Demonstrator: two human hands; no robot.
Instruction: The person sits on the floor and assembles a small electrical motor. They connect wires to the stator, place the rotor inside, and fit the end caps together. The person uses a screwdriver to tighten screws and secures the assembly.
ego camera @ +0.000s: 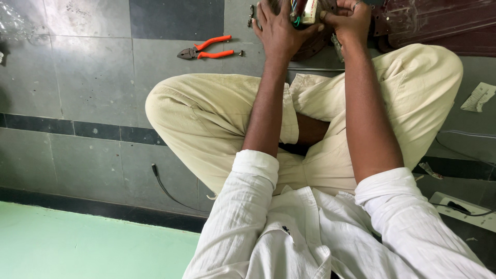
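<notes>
left hand grip clamped steadying wired electrical part | right hand closed on its other side | orange-handled pliers near on floor

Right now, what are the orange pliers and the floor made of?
The pliers: dark, dull metal jaws, and handles in bright orange sleeves, likely plastic or rubber. The floor: grey tiles with straight joints and a slight sheen, probably stone or ceramic.

A crumpled clear plastic wrapper lay on the grey floor at ten o'clock, by the frame's corner. A torn pale paper scrap lay at three o'clock, beside the knee. No signs or screens showed.
</notes>
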